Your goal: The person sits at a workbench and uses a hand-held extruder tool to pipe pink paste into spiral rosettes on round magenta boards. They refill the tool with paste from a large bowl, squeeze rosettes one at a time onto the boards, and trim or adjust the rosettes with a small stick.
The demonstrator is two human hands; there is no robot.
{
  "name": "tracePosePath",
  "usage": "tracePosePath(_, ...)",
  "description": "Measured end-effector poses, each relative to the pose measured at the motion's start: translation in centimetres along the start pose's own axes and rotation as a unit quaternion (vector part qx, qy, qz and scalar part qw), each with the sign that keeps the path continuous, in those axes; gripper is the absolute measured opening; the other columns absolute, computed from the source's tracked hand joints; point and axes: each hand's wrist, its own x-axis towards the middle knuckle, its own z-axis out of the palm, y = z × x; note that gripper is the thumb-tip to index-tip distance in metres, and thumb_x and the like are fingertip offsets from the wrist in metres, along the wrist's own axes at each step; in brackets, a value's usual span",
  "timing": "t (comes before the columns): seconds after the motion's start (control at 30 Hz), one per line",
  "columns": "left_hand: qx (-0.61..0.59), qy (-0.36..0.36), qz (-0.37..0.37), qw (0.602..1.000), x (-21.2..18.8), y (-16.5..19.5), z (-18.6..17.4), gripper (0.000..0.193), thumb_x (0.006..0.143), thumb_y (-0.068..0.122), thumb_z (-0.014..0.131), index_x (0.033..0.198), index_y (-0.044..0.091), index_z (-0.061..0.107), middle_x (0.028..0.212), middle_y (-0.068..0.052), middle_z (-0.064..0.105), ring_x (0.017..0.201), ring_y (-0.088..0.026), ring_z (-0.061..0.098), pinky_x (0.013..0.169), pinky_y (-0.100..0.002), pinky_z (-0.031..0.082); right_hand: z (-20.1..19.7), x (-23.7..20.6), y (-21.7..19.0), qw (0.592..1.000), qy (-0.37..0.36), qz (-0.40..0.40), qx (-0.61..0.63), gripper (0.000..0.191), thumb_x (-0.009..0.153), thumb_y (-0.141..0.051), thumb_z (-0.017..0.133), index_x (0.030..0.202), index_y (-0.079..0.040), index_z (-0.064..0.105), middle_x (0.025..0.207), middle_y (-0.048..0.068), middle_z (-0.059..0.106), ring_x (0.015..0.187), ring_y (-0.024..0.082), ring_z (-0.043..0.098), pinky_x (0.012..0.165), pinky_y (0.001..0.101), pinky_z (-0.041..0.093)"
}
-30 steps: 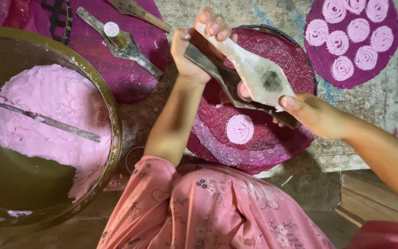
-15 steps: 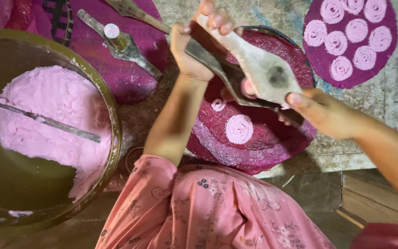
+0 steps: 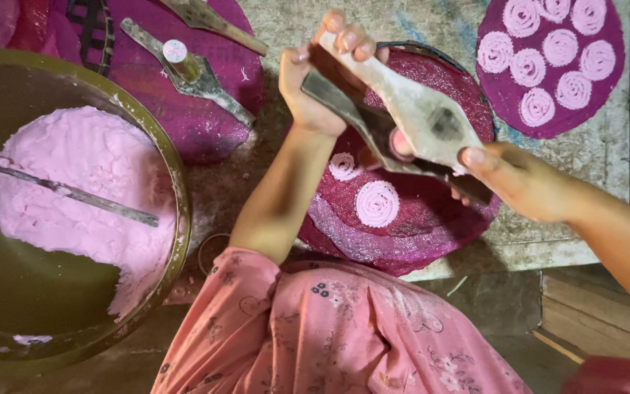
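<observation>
My left hand grips the far ends of a two-handled metal dough press, and my right hand squeezes its near ends together. The press hangs over a round purple woven mat. A full pink spiral of pressed dough lies on that mat. A smaller spiral is forming beside it, under the press. Pink dough shows at the press's barrel.
A large brass bowl at left holds pink dough and a metal rod. A second press lies on a magenta mat behind. Another mat at top right carries several pink spirals. A wooden board lies at lower right.
The press has closed and shifted left over the mat. A second, smaller spiral of dough has appeared beside the first.
</observation>
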Motion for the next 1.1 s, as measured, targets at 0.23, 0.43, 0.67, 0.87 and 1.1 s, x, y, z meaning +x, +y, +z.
tracePosePath(0.23, 0.018, -0.034, -0.013, 0.999, 0.2, 4.4, 0.7, 0.030, 0.095, 0.037, 0.048, 0.114, 0.014, 0.053, 0.094, 0.000, 0.055, 0.095, -0.016, 0.057, 0.102, -0.041, 0.050, 2.8, 1.7, -1.8, 0.994, -0.016, -0.067, 0.084, 0.072, 0.099, -0.062, 0.033, 0.085, -0.004, 0.073, 0.071, 0.006, 0.071, 0.064, 0.018, 0.063, 0.060, 0.0346, 0.052)
tracePosePath(0.43, 0.035, 0.019, 0.007, 0.999, -2.9, 2.4, 1.1, 0.032, 0.096, 0.038, 0.048, 0.115, 0.013, 0.053, 0.098, -0.002, 0.055, 0.095, -0.018, 0.058, 0.099, -0.043, 0.050, 3.2, -0.8, -1.1, 0.993, -0.056, 0.006, 0.102, 0.074, 0.096, -0.063, 0.031, 0.083, -0.004, 0.075, 0.067, 0.005, 0.071, 0.063, 0.016, 0.063, 0.060, 0.0336, 0.051)
tracePosePath(0.67, -0.020, 0.034, -0.010, 0.999, 0.2, -1.0, -0.7, 0.033, 0.088, 0.037, 0.050, 0.109, 0.013, 0.051, 0.094, -0.001, 0.053, 0.097, -0.018, 0.056, 0.105, -0.043, 0.049, 0.9, -0.7, 0.3, 0.997, 0.045, -0.034, 0.051, 0.066, 0.101, -0.058, 0.035, 0.090, -0.003, 0.070, 0.072, 0.005, 0.068, 0.067, 0.016, 0.061, 0.063, 0.0336, 0.050)
tracePosePath(0.87, 0.024, -0.036, -0.011, 0.999, 1.7, 2.7, -0.8, 0.027, 0.093, 0.035, 0.049, 0.110, 0.014, 0.052, 0.095, 0.000, 0.053, 0.093, -0.016, 0.056, 0.097, -0.038, 0.050, 2.4, 2.3, -1.3, 0.992, 0.056, -0.076, 0.078, 0.062, 0.100, -0.059, 0.039, 0.089, -0.004, 0.065, 0.072, 0.005, 0.066, 0.066, 0.015, 0.063, 0.062, 0.0329, 0.051)
tracePosePath(1.1, 0.020, 0.016, 0.003, 1.000, -2.3, 5.5, 0.7, 0.027, 0.094, 0.036, 0.047, 0.110, 0.014, 0.052, 0.093, 0.000, 0.055, 0.095, -0.016, 0.057, 0.097, -0.039, 0.052, 4.4, 1.7, -3.2, 0.989, -0.026, -0.055, 0.132, 0.068, 0.098, -0.062, 0.037, 0.082, -0.003, 0.067, 0.069, 0.006, 0.069, 0.063, 0.016, 0.065, 0.059, 0.0342, 0.054)
